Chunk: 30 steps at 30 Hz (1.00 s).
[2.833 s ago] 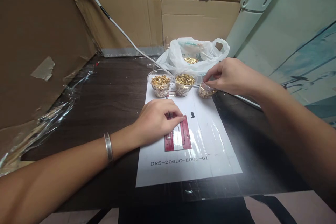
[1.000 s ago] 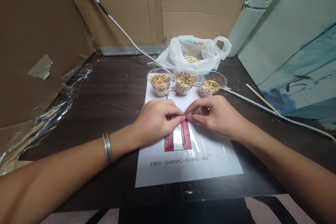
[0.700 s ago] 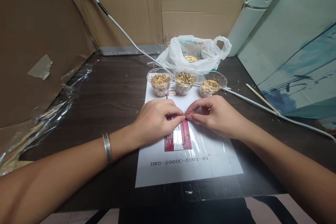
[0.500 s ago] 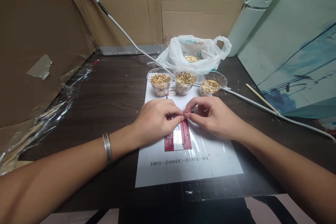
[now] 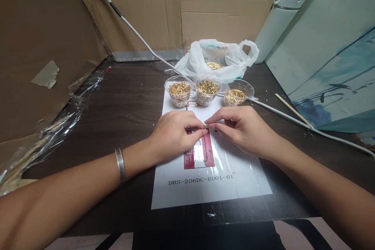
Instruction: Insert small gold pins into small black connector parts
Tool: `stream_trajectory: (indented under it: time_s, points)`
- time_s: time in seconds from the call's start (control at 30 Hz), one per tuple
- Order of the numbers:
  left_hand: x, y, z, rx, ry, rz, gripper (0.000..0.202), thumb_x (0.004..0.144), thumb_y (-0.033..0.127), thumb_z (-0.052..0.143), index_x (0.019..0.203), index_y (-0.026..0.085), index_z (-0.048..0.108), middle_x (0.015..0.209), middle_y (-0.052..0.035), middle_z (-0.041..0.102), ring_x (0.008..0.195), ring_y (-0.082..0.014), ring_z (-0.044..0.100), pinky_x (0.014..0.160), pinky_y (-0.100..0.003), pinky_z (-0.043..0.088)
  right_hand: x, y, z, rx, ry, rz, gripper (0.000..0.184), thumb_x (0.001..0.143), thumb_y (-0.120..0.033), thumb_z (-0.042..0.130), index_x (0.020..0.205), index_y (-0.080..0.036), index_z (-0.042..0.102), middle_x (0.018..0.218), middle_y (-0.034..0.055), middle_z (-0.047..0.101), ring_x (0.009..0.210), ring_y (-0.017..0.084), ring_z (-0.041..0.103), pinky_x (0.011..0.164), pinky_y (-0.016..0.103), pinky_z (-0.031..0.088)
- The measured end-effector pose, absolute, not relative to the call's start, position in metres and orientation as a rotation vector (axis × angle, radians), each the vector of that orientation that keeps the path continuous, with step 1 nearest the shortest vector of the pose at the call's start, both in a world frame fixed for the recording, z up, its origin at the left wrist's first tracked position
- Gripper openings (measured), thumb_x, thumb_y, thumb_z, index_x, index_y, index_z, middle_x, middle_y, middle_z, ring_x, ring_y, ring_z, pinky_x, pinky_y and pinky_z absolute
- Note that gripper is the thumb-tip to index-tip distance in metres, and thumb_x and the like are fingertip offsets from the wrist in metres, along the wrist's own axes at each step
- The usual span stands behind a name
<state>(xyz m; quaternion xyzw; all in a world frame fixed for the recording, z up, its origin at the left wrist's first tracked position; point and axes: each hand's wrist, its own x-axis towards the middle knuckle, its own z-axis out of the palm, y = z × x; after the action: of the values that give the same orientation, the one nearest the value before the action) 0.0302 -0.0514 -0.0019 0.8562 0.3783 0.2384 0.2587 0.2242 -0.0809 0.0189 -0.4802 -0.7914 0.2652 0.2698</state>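
Note:
My left hand (image 5: 179,132) is closed, its thumb and forefinger pinched over the printed sheet (image 5: 172,193). Thumb and forefinger of my right hand (image 5: 245,131) meet those fingertips from the right, also in a pinch. A tiny metallic piece (image 5: 206,126) shows between the two sets of fingertips; its exact kind is too small to make out. Just beyond the hands stand three clear plastic cups: the left cup (image 5: 179,102), the middle cup (image 5: 205,100) and the right cup (image 5: 229,102). Each contains many small gold-coloured metal pins.
Behind the cups sits a white plastic bag (image 5: 195,60) with more gold pins inside. A white cable (image 5: 140,39) crosses the dark table (image 5: 117,113). A white bottle (image 5: 275,27) and a thin stick (image 5: 293,110) are at the right; cardboard (image 5: 140,15) walls the back.
My right fingers have shifted slightly, the forefinger straighter, and more of the tiny metallic piece shows at the fingertips. My left hand has stayed nearly still.

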Motion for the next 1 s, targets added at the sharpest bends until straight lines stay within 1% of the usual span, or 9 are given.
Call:
stream_trajectory:
  time_s: [0.17, 0.37, 0.5, 0.63, 0.7, 0.83, 1.0]
  points:
    - [0.0305, -0.0514, -0.0017, 2.341, 1.039, 0.627, 0.012, 0.081, 0.023, 0.067, 0.076, 0.02, 0.077, 0.073, -0.0025, 0.07, 0.065, -0.0142, 0.06, 0.059, -0.026, 0.042, 0.2252, -0.0816, 0.022, -1.414, -2.166, 0.64, 0.011, 0.083, -0.021, 0.064, 0.08, -0.018, 0.074, 0.061, 0.0, 0.063, 0.058, 0.012, 0.051, 0.063, 0.028, 0.037]
    - [0.0304, -0.051, -0.0022, 2.35, 1.063, 0.619, 0.012, 0.081, 0.024, 0.067, 0.076, 0.02, 0.077, 0.073, -0.0023, 0.07, 0.065, -0.0141, 0.059, 0.06, -0.026, 0.041, 0.227, -0.0797, 0.0229, -1.499, -2.226, 0.637, 0.011, 0.081, -0.02, 0.064, 0.075, -0.019, 0.073, 0.052, -0.002, 0.052, 0.053, 0.012, 0.045, 0.06, 0.028, 0.035]
    - [0.0301, -0.0507, -0.0025, 2.357, 1.042, 0.617, 0.013, 0.082, 0.024, 0.066, 0.077, 0.02, 0.077, 0.073, -0.0024, 0.069, 0.065, -0.0138, 0.058, 0.06, -0.026, 0.041, 0.2258, -0.0796, 0.0199, -1.437, -2.24, 0.668, 0.012, 0.082, -0.018, 0.061, 0.08, -0.018, 0.073, 0.055, -0.0016, 0.055, 0.053, 0.011, 0.045, 0.06, 0.027, 0.034]
    - [0.03, -0.0507, -0.0034, 2.354, 1.027, 0.635, 0.014, 0.083, 0.023, 0.065, 0.078, 0.02, 0.078, 0.073, -0.0024, 0.07, 0.065, -0.0138, 0.059, 0.06, -0.026, 0.042, 0.2243, -0.08, 0.0172, -1.402, -2.155, 0.739, 0.011, 0.085, -0.019, 0.06, 0.082, -0.017, 0.07, 0.069, 0.0008, 0.065, 0.058, 0.011, 0.05, 0.06, 0.026, 0.036]
    - [0.03, -0.0507, -0.0038, 2.354, 1.026, 0.64, 0.014, 0.082, 0.023, 0.065, 0.078, 0.02, 0.078, 0.073, -0.0024, 0.07, 0.065, -0.0139, 0.059, 0.06, -0.026, 0.042, 0.2243, -0.0798, 0.0164, -1.41, -2.101, 0.792, 0.012, 0.086, -0.022, 0.059, 0.082, -0.017, 0.069, 0.074, 0.0014, 0.067, 0.061, 0.012, 0.051, 0.059, 0.026, 0.036]
    - [0.0298, -0.0508, -0.0034, 2.355, 1.028, 0.631, 0.013, 0.081, 0.023, 0.066, 0.075, 0.019, 0.077, 0.072, -0.0026, 0.069, 0.065, -0.0139, 0.059, 0.061, -0.026, 0.043, 0.2243, -0.0791, 0.0151, -1.433, -2.028, 0.941, 0.015, 0.088, -0.027, 0.057, 0.083, -0.017, 0.066, 0.075, 0.0015, 0.065, 0.061, 0.012, 0.05, 0.055, 0.025, 0.037]
    - [0.0298, -0.0507, -0.0031, 2.353, 1.029, 0.637, 0.013, 0.081, 0.023, 0.067, 0.074, 0.018, 0.077, 0.072, -0.0029, 0.069, 0.064, -0.0136, 0.058, 0.059, -0.025, 0.042, 0.2228, -0.0789, 0.0136, -1.432, -2.008, 0.991, 0.014, 0.087, -0.026, 0.056, 0.082, -0.016, 0.064, 0.071, 0.0002, 0.061, 0.059, 0.011, 0.048, 0.054, 0.025, 0.036]
